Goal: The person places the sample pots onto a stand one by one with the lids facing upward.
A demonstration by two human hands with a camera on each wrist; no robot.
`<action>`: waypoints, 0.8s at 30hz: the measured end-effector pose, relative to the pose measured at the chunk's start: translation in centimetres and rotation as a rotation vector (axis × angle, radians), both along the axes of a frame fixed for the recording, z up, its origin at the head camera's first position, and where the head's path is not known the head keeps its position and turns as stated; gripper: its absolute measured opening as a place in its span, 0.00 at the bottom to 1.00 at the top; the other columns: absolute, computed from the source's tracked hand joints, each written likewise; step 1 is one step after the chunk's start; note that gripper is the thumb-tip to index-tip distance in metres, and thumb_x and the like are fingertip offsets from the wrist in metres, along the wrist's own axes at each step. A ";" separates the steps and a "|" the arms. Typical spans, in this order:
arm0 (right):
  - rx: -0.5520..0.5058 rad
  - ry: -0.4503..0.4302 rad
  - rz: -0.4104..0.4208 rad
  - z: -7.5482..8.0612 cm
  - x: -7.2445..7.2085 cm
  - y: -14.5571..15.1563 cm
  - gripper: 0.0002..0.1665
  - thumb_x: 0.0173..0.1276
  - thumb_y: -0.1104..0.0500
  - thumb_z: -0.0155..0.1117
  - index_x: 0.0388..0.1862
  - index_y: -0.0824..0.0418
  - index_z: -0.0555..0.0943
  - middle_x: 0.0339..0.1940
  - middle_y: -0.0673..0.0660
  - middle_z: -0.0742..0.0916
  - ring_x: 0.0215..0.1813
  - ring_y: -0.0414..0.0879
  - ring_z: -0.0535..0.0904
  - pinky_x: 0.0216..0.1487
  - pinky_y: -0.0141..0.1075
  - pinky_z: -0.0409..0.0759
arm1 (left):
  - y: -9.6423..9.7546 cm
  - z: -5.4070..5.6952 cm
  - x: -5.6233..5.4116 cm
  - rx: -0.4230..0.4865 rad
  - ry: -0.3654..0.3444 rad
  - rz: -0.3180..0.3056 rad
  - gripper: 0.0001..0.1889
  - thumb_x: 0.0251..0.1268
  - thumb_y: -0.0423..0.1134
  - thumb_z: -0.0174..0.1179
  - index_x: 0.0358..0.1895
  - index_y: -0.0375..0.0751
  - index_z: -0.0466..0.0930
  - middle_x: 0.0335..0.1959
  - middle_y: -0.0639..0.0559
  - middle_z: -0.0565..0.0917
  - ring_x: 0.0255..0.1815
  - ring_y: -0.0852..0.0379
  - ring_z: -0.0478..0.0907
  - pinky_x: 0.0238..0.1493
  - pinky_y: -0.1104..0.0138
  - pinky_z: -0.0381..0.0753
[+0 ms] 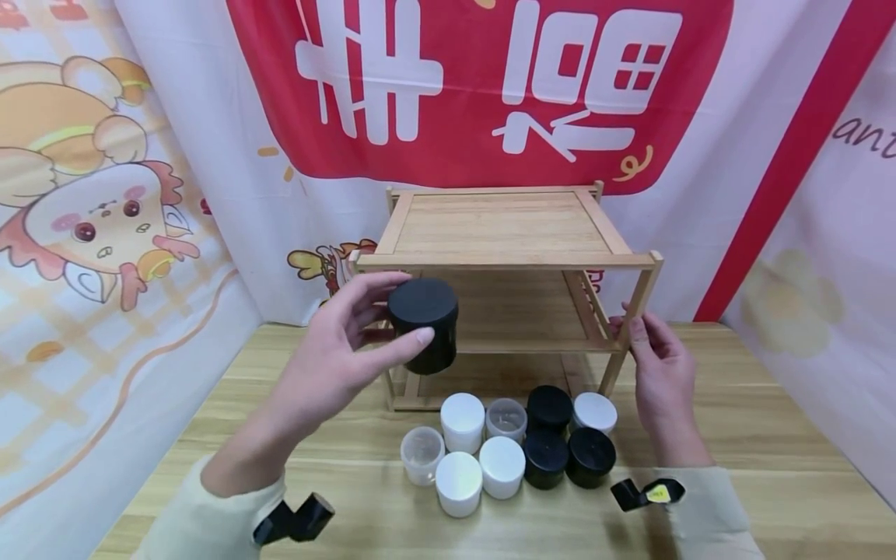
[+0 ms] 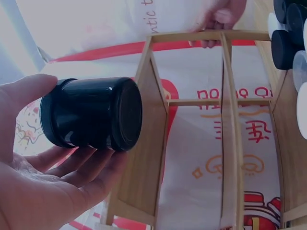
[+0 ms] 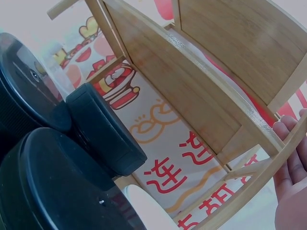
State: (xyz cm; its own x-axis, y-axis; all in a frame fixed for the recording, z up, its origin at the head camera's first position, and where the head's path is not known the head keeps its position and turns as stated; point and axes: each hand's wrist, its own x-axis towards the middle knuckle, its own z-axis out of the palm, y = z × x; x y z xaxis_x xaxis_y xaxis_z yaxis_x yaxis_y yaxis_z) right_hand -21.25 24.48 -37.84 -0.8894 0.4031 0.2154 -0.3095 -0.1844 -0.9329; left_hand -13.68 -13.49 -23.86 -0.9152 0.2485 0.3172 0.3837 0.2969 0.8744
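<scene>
A black lidded jar (image 1: 432, 330) is held up in my left hand (image 1: 343, 334), its thumb on the near side and the fingers behind. In the left wrist view the jar (image 2: 93, 115) lies sideways between thumb and fingertips, its base facing the rack. My right hand (image 1: 661, 365) grips the front right post of a wooden rack (image 1: 511, 225); in the right wrist view the fingers (image 3: 293, 163) wrap that post. The held jar is in front of the rack's left side, at about middle-shelf height.
Before the rack stand several jars: white-lidded ones (image 1: 458, 478), black ones (image 1: 591, 455) and clear ones (image 1: 422, 455). They rest on a wood-grain table (image 1: 336, 482). Printed cloth (image 1: 210, 155) hangs behind and at both sides.
</scene>
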 end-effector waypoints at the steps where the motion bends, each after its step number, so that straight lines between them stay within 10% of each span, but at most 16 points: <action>1: -0.002 0.004 0.001 0.0 0.0 0.0 0.25 0.80 0.51 0.64 0.71 0.58 0.83 0.48 0.48 0.93 0.58 0.41 0.89 0.74 0.32 0.79 | 0.0 0.4 -0.1 0.013 -0.013 -0.008 0.32 0.68 0.39 0.74 0.73 0.56 0.74 0.66 0.54 0.82 0.63 0.51 0.83 0.62 0.65 0.86; 24: -0.030 0.047 0.013 -0.1 -0.1 0.0 0.25 0.80 0.53 0.65 0.70 0.62 0.83 0.47 0.49 0.93 0.55 0.41 0.90 0.67 0.26 0.82 | 2.7 6.9 -3.8 0.063 -0.073 -0.017 0.28 0.70 0.44 0.71 0.72 0.53 0.75 0.65 0.51 0.81 0.63 0.52 0.84 0.67 0.51 0.84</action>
State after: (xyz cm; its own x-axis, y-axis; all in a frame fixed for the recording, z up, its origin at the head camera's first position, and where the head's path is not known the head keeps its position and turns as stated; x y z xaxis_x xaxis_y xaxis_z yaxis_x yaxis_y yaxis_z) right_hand -21.37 24.45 -37.90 -0.8840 0.3981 0.2453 -0.3502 -0.2161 -0.9114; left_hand -17.44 -10.82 -17.00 -0.9324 0.2459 0.2650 0.3225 0.2347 0.9170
